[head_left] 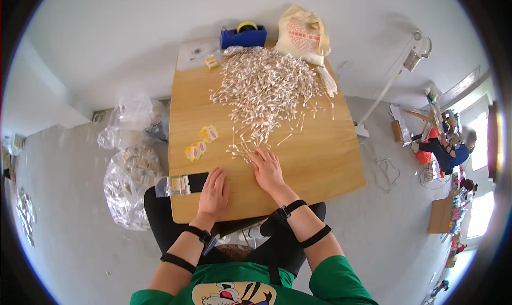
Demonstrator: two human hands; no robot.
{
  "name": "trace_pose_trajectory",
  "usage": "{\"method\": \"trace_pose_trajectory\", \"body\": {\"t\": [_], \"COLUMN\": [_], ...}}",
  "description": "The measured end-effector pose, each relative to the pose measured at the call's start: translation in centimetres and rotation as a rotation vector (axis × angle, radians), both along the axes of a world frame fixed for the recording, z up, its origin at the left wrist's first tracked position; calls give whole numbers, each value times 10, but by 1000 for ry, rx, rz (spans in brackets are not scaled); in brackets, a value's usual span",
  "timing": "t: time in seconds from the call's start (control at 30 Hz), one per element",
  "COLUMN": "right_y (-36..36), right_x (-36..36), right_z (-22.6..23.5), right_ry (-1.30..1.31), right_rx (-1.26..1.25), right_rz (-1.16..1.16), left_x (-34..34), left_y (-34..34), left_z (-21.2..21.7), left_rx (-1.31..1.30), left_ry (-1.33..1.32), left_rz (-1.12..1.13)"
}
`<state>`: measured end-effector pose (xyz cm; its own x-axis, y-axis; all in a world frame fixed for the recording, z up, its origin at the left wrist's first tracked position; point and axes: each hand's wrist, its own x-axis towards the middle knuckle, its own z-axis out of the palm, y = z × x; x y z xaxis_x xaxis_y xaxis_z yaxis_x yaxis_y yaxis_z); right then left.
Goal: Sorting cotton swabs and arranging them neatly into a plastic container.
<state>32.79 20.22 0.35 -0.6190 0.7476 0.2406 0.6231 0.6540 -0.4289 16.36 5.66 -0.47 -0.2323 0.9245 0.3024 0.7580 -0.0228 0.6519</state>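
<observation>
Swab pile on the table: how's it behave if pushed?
The swab pile would probably spread rather than slide as one, being loose and crisscrossed. Single swabs look thin-stemmed, so likely light, and may roll on the flat tabletop.

- On the table [325,166], whether the right hand [268,169] grips any cotton swabs [261,86] is too small to tell.
- At the table's near edge, whether the left hand [214,192] touches the black strip [198,182] is unclear.
- Left of it, the clear bag's [128,190] contents blur.
- Nearer than it, the green shirt [341,281] is cut off.
</observation>
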Motion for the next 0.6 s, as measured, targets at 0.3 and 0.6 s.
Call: {"method": "trace_pose_trajectory", "body": {"t": [0.3, 0.6], "right_y": [-56, -40], "right_x": [11, 4], "right_z": [-5, -10], "right_ry": [308, 176], "right_rx": [-41, 97], "right_rz": [-118, -125], "left_x": [-1, -2], "left_y": [2, -1], "left_z": [-1, -11], "left_rx": [-15, 117], "left_ry": [97, 96], "left_rz": [6, 35]}}
